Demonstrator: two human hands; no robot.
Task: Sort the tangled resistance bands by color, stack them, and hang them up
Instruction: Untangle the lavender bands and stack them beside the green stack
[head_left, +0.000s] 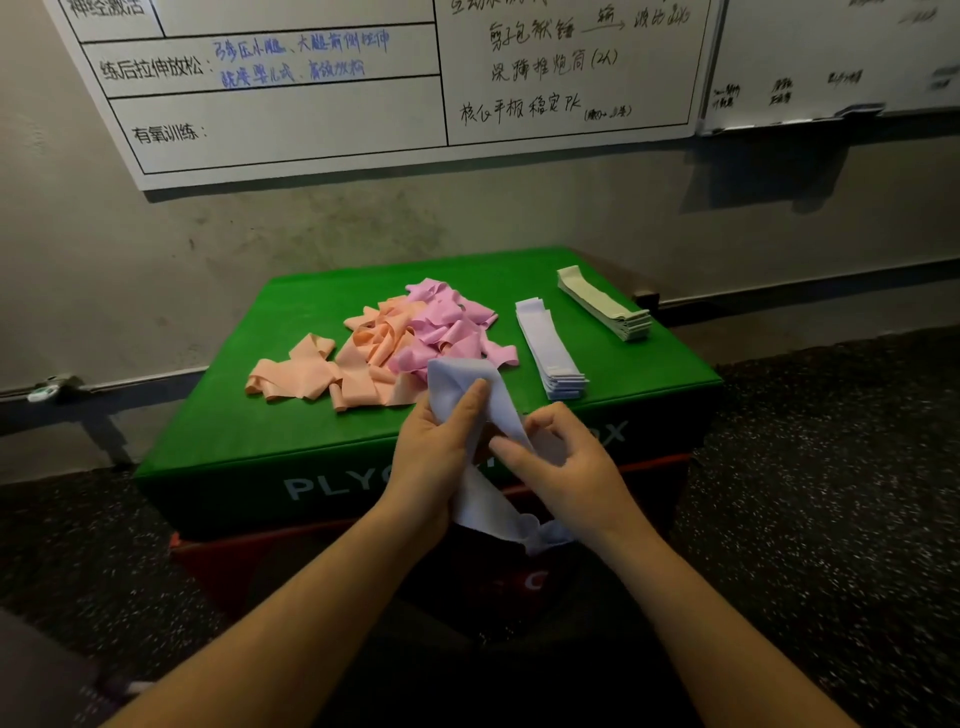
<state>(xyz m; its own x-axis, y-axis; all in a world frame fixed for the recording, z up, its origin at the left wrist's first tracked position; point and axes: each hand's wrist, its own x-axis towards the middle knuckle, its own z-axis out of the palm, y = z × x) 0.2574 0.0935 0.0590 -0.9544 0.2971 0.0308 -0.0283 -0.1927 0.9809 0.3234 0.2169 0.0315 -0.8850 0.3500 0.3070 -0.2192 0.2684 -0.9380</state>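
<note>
Both hands on one pale lavender band (480, 410), held in the air at the near edge of the green plyo box (249, 436). My left hand (436, 452) has its grip wrapped round the upper fold, thumb pressed on top. My right hand (566, 462) pinches the lower run, and the tail hangs below my wrists.

Risks, as I judge them:
- The band looks twisted; laid down so, it would sit crooked on the lavender stack (553, 348) and tip it.
- The dangling tail could catch the box edge or drag loose pieces from the pink heap (452, 332).
- Peach bands (332, 371) and pink are interlaced; pulling one may scatter others off the top.

Containers: none in view. The pale green stack (605, 304) and lavender stack lie bare on the box top.
</note>
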